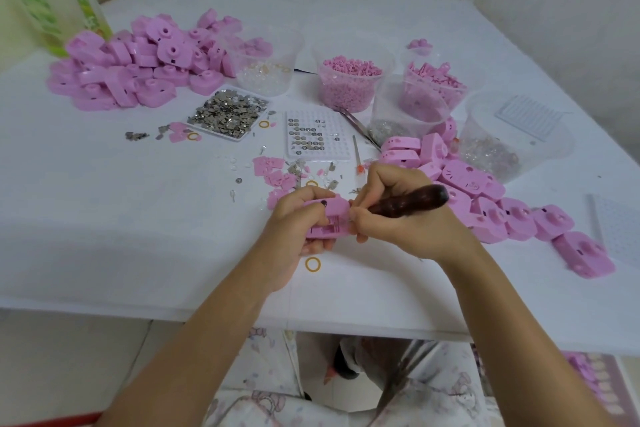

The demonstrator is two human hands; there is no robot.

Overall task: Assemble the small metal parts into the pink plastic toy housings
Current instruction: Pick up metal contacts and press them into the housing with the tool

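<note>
Open desk [114, 225] at near left gives an unobstructed approach. Far left: heaped pink housings [138, 69]. Centre: tray of metal parts [228, 114], plastic tubs [349, 87], loose small parts [294, 173]. Right side is blocked by a housing row [485, 204].

Soft even light, blurred warped edges

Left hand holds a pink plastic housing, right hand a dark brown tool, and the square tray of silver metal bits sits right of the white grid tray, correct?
One slip: the head view shows the square tray of silver metal bits left of the white grid tray. The left hand does hold the pink plastic housing, the right hand the dark brown tool.
</note>
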